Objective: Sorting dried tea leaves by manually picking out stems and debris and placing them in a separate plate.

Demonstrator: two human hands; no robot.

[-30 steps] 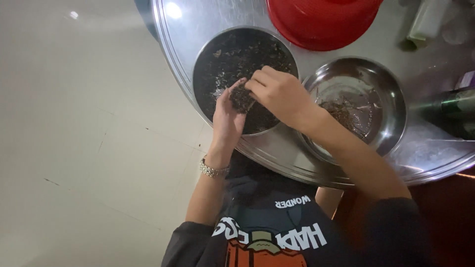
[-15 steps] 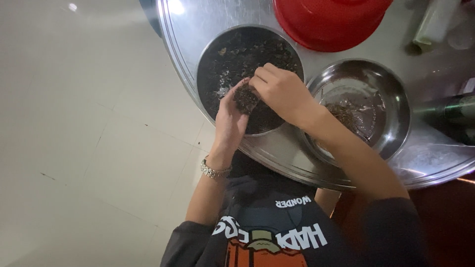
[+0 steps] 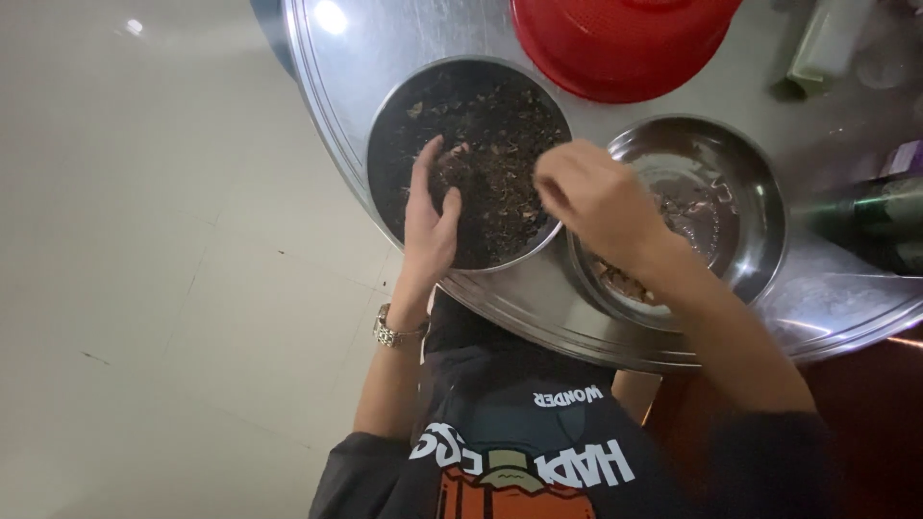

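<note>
Big round metal tray (image 3: pixel 404 58) carries everything. Far right, red basin (image 3: pixel 625 43). Left of centre, dark bowl (image 3: pixel 385 135) full of dark dried bits (image 3: pixel 500 135); just right of it, steel bowl (image 3: pixel 760 192) holding a few pale scraps (image 3: pixel 625 284). Left hand (image 3: pixel 430 221) rests in the dark bits, fingers loosely curled together. Right hand (image 3: pixel 596 207) hovers at the steel bowl's left rim, fingertips bunched as if pinching; what they hold, cannot tell. Sorting step in hand, picked pieces going right; next move likely calls for a fine pinch
</note>
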